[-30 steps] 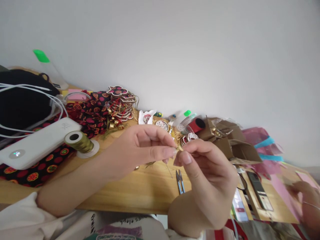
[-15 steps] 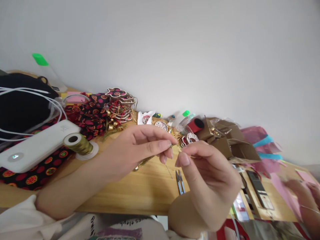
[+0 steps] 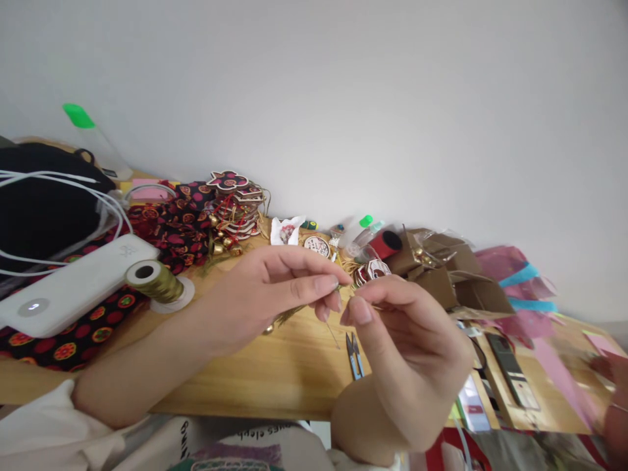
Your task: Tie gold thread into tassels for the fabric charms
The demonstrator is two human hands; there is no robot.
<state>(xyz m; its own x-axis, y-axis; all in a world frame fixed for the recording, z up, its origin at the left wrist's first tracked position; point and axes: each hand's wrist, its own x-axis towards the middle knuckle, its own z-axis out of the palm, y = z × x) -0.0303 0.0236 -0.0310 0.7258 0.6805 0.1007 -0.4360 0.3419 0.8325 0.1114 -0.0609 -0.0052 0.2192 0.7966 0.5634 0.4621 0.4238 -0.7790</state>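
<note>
My left hand (image 3: 279,288) is closed in a pinch on an olive-gold cord (image 3: 293,314); its strands trail behind the fingers toward a small gold bell (image 3: 267,329). Right beside it, my right hand (image 3: 407,347) pinches thumb to forefinger on the thin end of what looks like the same cord. The two sets of fingertips almost meet, and the exact joint between them is too small to make out. A thin needle-like piece (image 3: 333,333) hangs below my left fingers. Thread snips (image 3: 354,356) with blue handles lie on the wooden table (image 3: 275,386) under my hands.
On the left are a spool of olive thread (image 3: 159,284), a white power bank (image 3: 83,281) and patterned cloth (image 3: 171,222). Stacked ornaments (image 3: 235,203) stand behind. Cardboard boxes (image 3: 471,294) and phones (image 3: 510,369) lie right, near another person's hand (image 3: 611,369).
My hands keep their pinches, and the fingertips have drawn slightly closer together. The other person's hand at the far right has shifted toward the edge of view.
</note>
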